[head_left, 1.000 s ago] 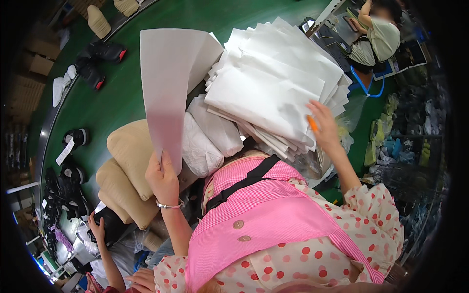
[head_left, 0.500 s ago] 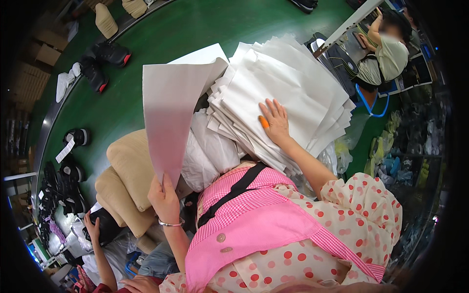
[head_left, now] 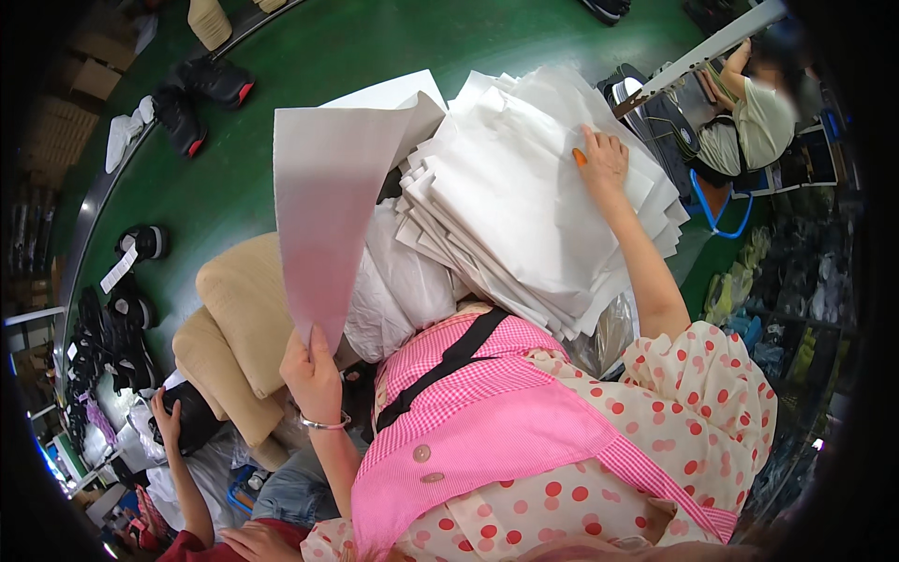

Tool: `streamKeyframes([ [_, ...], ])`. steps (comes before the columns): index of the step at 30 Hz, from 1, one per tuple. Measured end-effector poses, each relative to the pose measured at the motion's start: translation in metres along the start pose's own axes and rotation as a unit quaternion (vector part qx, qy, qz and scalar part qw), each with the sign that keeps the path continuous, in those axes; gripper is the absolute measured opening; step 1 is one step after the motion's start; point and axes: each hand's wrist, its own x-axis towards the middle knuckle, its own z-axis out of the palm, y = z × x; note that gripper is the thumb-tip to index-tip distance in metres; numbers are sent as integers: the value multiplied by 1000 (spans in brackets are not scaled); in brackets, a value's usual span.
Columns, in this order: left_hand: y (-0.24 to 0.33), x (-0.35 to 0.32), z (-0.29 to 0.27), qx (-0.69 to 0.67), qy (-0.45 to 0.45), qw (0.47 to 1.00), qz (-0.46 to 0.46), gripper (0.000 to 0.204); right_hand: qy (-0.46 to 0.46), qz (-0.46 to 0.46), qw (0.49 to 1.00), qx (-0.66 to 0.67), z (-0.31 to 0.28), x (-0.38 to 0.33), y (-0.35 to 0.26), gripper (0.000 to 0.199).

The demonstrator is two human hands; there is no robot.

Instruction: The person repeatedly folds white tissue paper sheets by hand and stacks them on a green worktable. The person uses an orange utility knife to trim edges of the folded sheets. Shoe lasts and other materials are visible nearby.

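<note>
My left hand (head_left: 314, 379) pinches the lower corner of a white paper sheet (head_left: 323, 197), which stands up and curls over at its far right end. A tall, uneven stack of white paper (head_left: 524, 187) lies in front of me, its edges fanned out. On the stack's upper right part rests my right hand (head_left: 604, 167), fingers apart and slightly bent against the top sheet, an orange finger cover on one of them. Nothing shows in its grip. White crumpled wrapping (head_left: 398, 290) lies between the held sheet and the stack.
Beige padded shapes (head_left: 239, 328) are piled to the left. Black shoes (head_left: 215, 82) sit on the green surface (head_left: 365, 47), with more along its left edge. A co-worker's hand (head_left: 169, 426) is at lower left; another person (head_left: 758, 117) sits at upper right by a white metal post (head_left: 702, 51).
My right hand has slid across the stack to the right and away from me, its fingers more bent. The left hand still holds its sheet in nearly the same place.
</note>
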Motion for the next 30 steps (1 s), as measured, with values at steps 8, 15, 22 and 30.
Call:
streamKeyframes([
  [8,-1,0,-5,25,-12,1000,-9,20,-55,131,988,66,-14,-17,23,18],
  [15,2,2,-8,39,-12,999,-34,22,87,36,994,49,-54,-23,-4,41],
  [22,10,3,-11,6,6,1000,10,22,-37,-108,981,159,7,-110,-106,52],
  [30,32,4,-17,125,-40,971,202,53,-54,-40,909,411,-54,-62,-107,58],
])
